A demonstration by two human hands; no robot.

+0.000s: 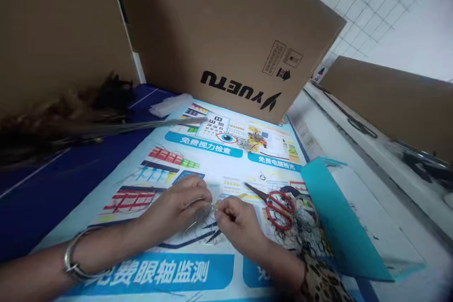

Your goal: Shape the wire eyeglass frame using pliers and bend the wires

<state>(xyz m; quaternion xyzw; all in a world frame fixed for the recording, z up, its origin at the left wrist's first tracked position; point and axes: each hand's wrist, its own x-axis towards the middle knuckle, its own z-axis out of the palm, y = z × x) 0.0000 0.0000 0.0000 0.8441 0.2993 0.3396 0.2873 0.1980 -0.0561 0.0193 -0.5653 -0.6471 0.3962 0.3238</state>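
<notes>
Two bare hands work close together at the near middle of a worktop covered by a printed sheet (208, 172). The left hand (187, 200) has its fingers curled in and its fingertips pinched together; the right hand (240, 222) pinches with thumb and forefinger, the other fingers folded. Their fingertips meet at a small item (214, 206), held between them just above the sheet and too small to make out. A bracelet (71, 255) circles the left wrist; a leopard-print sleeve (323, 278) covers the right forearm.

To the right of the right hand, orange-handled scissors (269, 199) lie with their blades pointing far left, beside a tangle of loops (309, 233). Further right is a teal box (341, 219). At far left, thin wires (159, 124) reach over the sheet. A large carton (212, 23), its lettering upside down, stands at the far side.
</notes>
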